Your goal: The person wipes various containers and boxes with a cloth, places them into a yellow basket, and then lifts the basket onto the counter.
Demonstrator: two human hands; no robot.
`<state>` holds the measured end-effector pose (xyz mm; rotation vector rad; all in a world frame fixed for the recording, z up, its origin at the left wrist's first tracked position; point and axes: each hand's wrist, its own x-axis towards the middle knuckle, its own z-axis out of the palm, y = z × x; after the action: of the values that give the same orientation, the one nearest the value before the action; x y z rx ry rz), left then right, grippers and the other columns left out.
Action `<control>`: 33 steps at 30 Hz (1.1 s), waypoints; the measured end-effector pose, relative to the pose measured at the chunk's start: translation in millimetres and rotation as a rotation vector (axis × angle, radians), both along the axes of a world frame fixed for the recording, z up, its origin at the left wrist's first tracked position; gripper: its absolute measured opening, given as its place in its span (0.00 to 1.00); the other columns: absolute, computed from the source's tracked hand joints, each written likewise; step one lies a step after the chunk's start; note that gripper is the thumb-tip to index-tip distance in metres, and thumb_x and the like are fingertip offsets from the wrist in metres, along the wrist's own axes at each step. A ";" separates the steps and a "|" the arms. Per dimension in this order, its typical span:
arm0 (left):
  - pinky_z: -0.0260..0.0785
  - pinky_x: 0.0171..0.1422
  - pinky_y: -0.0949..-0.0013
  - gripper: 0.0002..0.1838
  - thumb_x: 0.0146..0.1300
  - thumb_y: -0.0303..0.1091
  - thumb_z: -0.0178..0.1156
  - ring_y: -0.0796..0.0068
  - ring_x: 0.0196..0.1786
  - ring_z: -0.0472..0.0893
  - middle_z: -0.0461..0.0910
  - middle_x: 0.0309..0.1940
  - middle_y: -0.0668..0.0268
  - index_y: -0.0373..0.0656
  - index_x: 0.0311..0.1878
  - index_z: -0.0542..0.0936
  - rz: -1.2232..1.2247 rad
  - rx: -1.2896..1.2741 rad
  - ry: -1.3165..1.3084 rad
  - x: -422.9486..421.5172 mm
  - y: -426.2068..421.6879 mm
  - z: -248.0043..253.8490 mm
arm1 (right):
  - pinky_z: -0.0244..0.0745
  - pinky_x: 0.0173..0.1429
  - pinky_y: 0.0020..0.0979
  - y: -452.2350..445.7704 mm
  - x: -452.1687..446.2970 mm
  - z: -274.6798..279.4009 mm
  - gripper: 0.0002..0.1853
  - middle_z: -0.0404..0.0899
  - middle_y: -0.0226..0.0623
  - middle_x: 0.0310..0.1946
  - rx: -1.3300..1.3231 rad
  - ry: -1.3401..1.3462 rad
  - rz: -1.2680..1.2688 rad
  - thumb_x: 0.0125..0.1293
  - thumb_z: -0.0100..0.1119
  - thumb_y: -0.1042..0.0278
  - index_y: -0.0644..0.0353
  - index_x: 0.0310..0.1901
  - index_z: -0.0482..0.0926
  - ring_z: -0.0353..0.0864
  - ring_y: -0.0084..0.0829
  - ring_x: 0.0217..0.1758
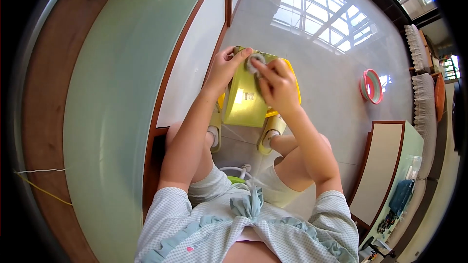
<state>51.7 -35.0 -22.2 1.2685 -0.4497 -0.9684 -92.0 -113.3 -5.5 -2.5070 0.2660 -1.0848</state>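
A shiny yellow-green box-like container (243, 100) is tilted between my knees, with a small label on its face. My left hand (225, 65) grips its far left edge, thumb on the surface. My right hand (279, 85) presses a fuzzy grey-white scrubber (254, 62) onto the container's upper face with its fingertips. Under and behind the container shows the rim of a yellow basin (296, 87). The underside of the container is hidden.
A pale green-topped cabinet (112, 92) runs along my left. On the shiny tiled floor (321, 83) stands a pink and mint basin (371, 86) to the right. A low table (378, 165) and a sofa (423, 102) are further right. My slippered feet flank the yellow basin.
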 end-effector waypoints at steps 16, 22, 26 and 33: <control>0.66 0.39 0.77 0.20 0.60 0.53 0.60 0.85 0.34 0.71 0.74 0.31 0.73 0.42 0.39 0.76 -0.051 -0.069 0.006 -5.6 -14.3 -1.3 | 0.71 0.34 0.34 -3.9 -4.1 12.5 0.21 0.68 0.35 0.28 -0.079 0.031 -0.120 0.44 0.59 0.79 0.54 0.44 0.82 0.72 0.34 0.32; 0.64 0.39 0.76 0.23 0.61 0.56 0.57 0.83 0.33 0.69 0.72 0.29 0.74 0.41 0.37 0.75 0.003 0.010 -0.151 7.3 -19.7 -16.0 | 0.73 0.37 0.33 20.2 -7.9 1.5 0.22 0.66 0.34 0.29 -0.047 0.205 0.227 0.41 0.57 0.81 0.53 0.42 0.82 0.73 0.34 0.34; 0.63 0.37 0.76 0.24 0.62 0.56 0.57 0.83 0.31 0.69 0.72 0.27 0.74 0.40 0.34 0.75 -0.016 0.003 -0.294 10.2 -18.1 -15.9 | 0.73 0.38 0.34 11.4 -7.8 2.5 0.21 0.68 0.34 0.32 -0.032 0.190 0.214 0.43 0.56 0.81 0.51 0.42 0.83 0.73 0.34 0.34; 0.61 0.33 0.77 0.23 0.63 0.55 0.55 0.85 0.29 0.66 0.70 0.25 0.74 0.41 0.31 0.73 -0.002 -0.022 -0.274 2.3 -20.2 -5.7 | 0.72 0.40 0.35 -7.8 -13.2 5.6 0.21 0.69 0.36 0.33 -0.010 0.118 -0.001 0.45 0.56 0.82 0.55 0.43 0.82 0.72 0.37 0.36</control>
<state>54.0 -55.2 -27.9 1.3868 -0.6725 -0.7906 -105.1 -121.0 0.2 -2.5839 0.2949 -0.9424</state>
